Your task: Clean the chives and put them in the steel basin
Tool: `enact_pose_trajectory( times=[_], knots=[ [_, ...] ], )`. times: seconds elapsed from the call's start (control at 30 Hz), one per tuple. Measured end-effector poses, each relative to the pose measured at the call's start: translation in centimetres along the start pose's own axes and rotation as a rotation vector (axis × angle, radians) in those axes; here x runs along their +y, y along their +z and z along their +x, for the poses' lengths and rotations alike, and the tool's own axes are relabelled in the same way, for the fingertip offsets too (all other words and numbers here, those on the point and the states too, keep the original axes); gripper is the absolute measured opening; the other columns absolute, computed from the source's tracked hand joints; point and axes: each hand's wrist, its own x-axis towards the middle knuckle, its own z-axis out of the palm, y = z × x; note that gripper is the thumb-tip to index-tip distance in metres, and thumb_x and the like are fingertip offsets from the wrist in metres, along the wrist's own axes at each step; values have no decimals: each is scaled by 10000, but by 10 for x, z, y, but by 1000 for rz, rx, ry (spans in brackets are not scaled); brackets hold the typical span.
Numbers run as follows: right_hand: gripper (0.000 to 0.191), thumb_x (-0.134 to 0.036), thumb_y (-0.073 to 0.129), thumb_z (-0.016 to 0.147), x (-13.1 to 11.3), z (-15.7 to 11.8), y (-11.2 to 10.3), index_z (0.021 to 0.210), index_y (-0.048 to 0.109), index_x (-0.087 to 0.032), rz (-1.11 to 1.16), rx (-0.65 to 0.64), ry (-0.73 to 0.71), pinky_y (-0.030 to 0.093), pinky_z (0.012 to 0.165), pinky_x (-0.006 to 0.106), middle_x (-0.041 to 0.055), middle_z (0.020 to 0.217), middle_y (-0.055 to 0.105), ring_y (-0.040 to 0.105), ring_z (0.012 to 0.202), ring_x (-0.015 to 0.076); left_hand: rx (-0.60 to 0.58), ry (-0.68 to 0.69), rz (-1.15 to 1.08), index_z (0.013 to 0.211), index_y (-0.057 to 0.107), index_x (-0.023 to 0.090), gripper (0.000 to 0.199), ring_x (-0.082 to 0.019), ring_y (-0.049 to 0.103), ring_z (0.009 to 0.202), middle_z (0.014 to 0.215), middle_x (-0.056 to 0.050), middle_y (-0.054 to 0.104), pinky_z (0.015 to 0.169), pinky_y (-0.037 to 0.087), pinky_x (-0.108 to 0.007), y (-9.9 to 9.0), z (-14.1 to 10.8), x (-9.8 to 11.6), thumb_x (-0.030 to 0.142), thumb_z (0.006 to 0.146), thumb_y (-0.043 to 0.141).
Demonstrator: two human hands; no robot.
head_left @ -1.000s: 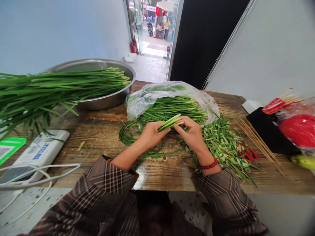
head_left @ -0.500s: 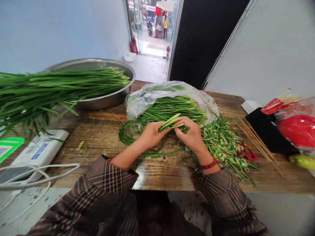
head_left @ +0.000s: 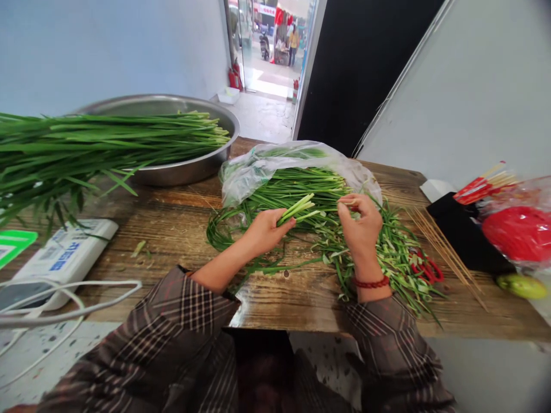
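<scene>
My left hand [head_left: 269,230] is closed round a few garlic chives [head_left: 300,206], their pale cut ends pointing right and up. Apart from it to the right, my right hand [head_left: 363,228] has thumb and forefinger pinched together; what sits between them is too small to make out. Behind both hands a clear plastic bag [head_left: 245,183] lies open with a thick bunch of chives [head_left: 310,182] in it. Under and beside my right hand spreads a heap of chive scraps [head_left: 391,258], with red-handled scissors [head_left: 428,269] at its right side.
A steel basin [head_left: 181,172] at the back left bears a large bunch of chives [head_left: 129,137] hanging over its edge. A white device [head_left: 64,258] with cables lies at front left. Wooden skewers [head_left: 447,252], a black box [head_left: 465,235] and a red bag [head_left: 519,232] occupy the right.
My right hand has moved right, away from the chives in my left hand, and its fingers are now pinched higher up. My left hand keeps its hold in nearly the same place.
</scene>
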Motion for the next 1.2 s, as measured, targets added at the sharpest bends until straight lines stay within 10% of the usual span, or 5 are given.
enact_pose_trajectory(
  times=[0.43, 0.9, 1.03, 1.2],
  knots=[
    [92, -281, 642, 861, -10, -8, 9, 894, 722, -250, 67, -420, -173, 480, 826, 364, 44, 912, 693, 633, 888, 189, 20, 27, 28, 739, 635, 137, 274, -106, 444, 612, 624, 32, 535, 585, 331, -219, 0, 0, -1, 329, 886, 507],
    [295, -436, 779, 677, -12, -13, 25, 705, 614, -193, 901, -89, 826, 380, 514, 199, -37, 688, 554, 443, 564, 62, 26, 111, 202, 685, 534, 171, 243, -122, 487, 622, 649, 14, 531, 593, 318, -237, 4, -2, -5, 298, 891, 515],
    [417, -520, 659, 795, -3, 4, -1, 591, 505, -191, 820, -14, 647, 408, 536, 211, -37, 628, 485, 448, 566, 73, 221, 11, 118, 681, 532, 167, 288, -121, 477, 629, 639, 17, 520, 599, 337, -237, -6, 1, -2, 357, 894, 493],
    [109, -322, 638, 841, -9, 0, -2, 878, 676, -227, 290, -414, 76, 483, 737, 317, 49, 968, 662, 599, 883, 173, 433, -100, -138, 830, 626, 155, 247, -120, 516, 676, 736, 1, 605, 617, 395, -228, -20, 5, -2, 401, 817, 612]
  ],
)
